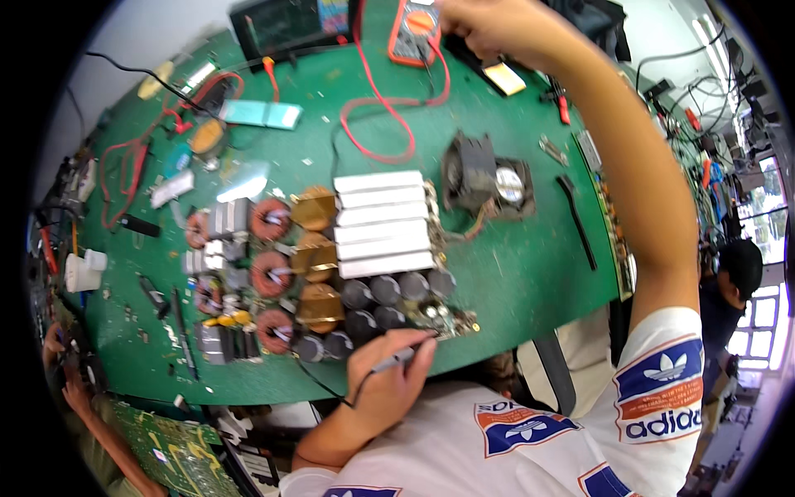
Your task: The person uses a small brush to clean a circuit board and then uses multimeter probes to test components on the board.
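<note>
Near the front table edge, my left hand (389, 377) is closed round a dark test probe (393, 361), its thin black lead hanging beside the wrist. The probe points at the lower right corner of a power circuit board (443, 319). That board carries white-silver heatsink bars (383, 217), black round capacitors (385, 288), copper-wound ring coils (271, 273) and gold-wrapped transformers (316, 257). My right arm reaches to the far side, where my right hand (497, 33) is beside an orange multimeter (414, 33). Its fingers are blurred and partly cut off; whether they grip the meter is unclear.
A black cooling fan (489, 178) sits right of the heatsinks. A black brush-like stick (577, 222) lies further right. Red leads (389, 156) loop across the green table (530, 273). A dark-screened device (290, 29) stands behind. Another person's arm (108, 431) is at lower left.
</note>
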`<action>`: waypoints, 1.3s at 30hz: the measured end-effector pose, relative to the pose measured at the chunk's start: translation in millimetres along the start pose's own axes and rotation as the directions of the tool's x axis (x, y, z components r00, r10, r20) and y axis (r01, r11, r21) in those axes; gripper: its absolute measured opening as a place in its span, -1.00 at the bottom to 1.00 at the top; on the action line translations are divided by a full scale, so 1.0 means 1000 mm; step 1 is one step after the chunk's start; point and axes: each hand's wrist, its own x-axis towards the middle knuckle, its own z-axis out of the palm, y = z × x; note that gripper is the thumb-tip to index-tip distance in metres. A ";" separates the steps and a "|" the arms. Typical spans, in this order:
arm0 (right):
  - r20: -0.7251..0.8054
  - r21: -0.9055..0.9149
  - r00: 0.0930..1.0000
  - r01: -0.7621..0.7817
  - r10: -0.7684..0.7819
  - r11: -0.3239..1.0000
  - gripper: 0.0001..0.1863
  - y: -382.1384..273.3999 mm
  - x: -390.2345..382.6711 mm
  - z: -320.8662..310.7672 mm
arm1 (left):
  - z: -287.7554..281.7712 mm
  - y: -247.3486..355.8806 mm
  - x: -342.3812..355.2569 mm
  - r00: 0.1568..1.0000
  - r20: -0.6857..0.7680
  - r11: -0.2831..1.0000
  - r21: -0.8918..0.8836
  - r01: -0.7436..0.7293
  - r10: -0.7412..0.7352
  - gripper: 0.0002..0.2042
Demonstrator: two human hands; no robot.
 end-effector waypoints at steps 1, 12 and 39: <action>0.038 0.427 0.983 -0.177 0.179 0.887 -0.60 -0.041 -0.026 0.004 | 0.000 -0.003 -0.003 0.999 -0.050 1.000 -0.027 -0.001 0.000 -0.85; -0.359 0.820 0.925 0.250 0.123 0.515 -0.27 -0.028 -0.305 0.094 | 0.009 -0.007 -0.006 0.998 -0.036 0.990 -0.131 0.050 -0.055 -0.83; -0.254 0.581 0.967 0.136 0.020 0.802 -0.68 0.006 -0.288 0.182 | 0.002 -0.010 -0.007 0.997 0.070 0.988 -0.153 -0.023 0.034 -0.66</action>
